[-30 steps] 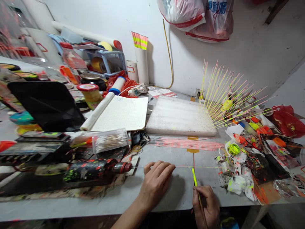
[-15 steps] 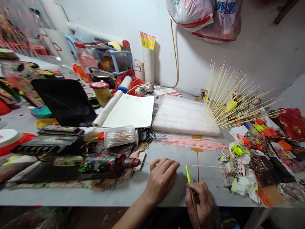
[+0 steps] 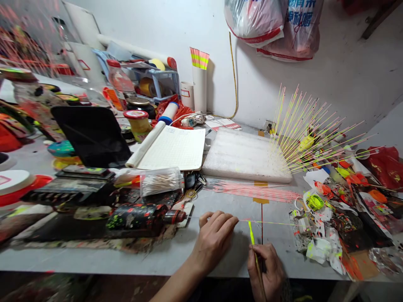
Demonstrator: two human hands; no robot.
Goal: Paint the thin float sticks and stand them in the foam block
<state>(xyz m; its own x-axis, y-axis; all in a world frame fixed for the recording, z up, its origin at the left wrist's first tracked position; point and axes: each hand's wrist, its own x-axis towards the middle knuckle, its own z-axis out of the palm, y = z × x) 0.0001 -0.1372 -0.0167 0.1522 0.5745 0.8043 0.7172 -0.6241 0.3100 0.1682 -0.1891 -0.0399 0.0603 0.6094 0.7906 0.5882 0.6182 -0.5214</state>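
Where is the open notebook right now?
The notebook lies mid-table, left of the white foam block and just behind the clear box of cotton swabs.

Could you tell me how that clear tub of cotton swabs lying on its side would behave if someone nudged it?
The swab tub looks round and lies on its side, so it would probably roll. Thin clear plastic and cotton suggest it is light and would shift easily. The notebook behind it and clutter in front might stop it soon.
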